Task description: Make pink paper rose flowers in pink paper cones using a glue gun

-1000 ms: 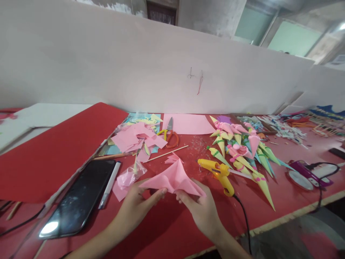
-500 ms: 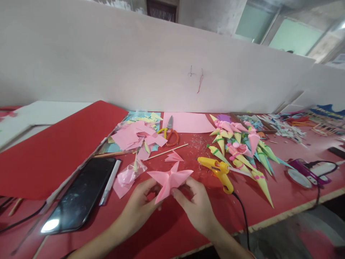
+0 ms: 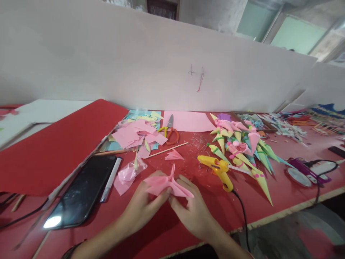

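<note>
Between both hands is a folded piece of pink paper (image 3: 159, 184), with one fold standing up and flaps spread to either side. My left hand (image 3: 147, 199) grips its left part, thumb on the near middle. My right hand (image 3: 190, 205) is closed on the right flap, its thumb close to the left one. The fingers behind the paper are partly hidden. Just beyond it lies a smaller folded pink paper piece (image 3: 174, 154). A yellow glue gun (image 3: 215, 165) rests on the red table (image 3: 151, 233) to the right of my hands.
Pink paper squares (image 3: 134, 133) are piled at the back left, beside scissors (image 3: 170, 129) and a thin stick (image 3: 167, 150). A phone (image 3: 83, 190) and a marker (image 3: 111, 180) lie left. Several decorated paper cones (image 3: 239, 144) are heaped right. The glue gun's cord (image 3: 244, 212) runs over the front edge.
The pink paper has gone from an open star shape facing me to a tilted, flatter form with one fold upright. Both thumbs have come together at its near middle.
</note>
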`<state>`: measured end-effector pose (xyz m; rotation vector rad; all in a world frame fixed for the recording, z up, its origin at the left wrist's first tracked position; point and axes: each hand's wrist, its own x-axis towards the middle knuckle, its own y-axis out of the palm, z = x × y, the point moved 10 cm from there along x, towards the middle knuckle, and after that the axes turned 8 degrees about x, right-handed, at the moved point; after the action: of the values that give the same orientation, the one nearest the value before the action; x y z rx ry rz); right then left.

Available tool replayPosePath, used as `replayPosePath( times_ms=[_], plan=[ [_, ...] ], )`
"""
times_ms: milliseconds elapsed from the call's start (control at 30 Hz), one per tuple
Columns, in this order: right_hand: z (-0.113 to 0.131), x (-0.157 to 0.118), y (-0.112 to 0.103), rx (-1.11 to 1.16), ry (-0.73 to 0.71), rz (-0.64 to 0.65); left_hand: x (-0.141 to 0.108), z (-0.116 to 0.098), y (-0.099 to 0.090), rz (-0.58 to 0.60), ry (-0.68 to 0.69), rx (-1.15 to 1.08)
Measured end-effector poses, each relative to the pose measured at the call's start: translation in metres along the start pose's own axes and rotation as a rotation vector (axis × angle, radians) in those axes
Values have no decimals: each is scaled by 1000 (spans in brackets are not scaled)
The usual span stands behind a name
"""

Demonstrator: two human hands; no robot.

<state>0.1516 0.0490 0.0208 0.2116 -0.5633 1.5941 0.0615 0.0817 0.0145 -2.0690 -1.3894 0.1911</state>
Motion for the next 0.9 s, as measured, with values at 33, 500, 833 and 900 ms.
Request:
replayPosePath(
  times_ms=[33,500,833,900],
  plan=[
    [0,0,1,10,6,11,1,-1,0,-7,0,-6],
    [-25,4,-16,438,297,-183,0,19,0,-48,-226,-260],
    [-37,-2,-27,401,404,-283,1,23,-1,-46,-301,-215],
    [-37,-2,-24,410,422,-252,1,25,-1,-43,-306,-203]
  ],
)
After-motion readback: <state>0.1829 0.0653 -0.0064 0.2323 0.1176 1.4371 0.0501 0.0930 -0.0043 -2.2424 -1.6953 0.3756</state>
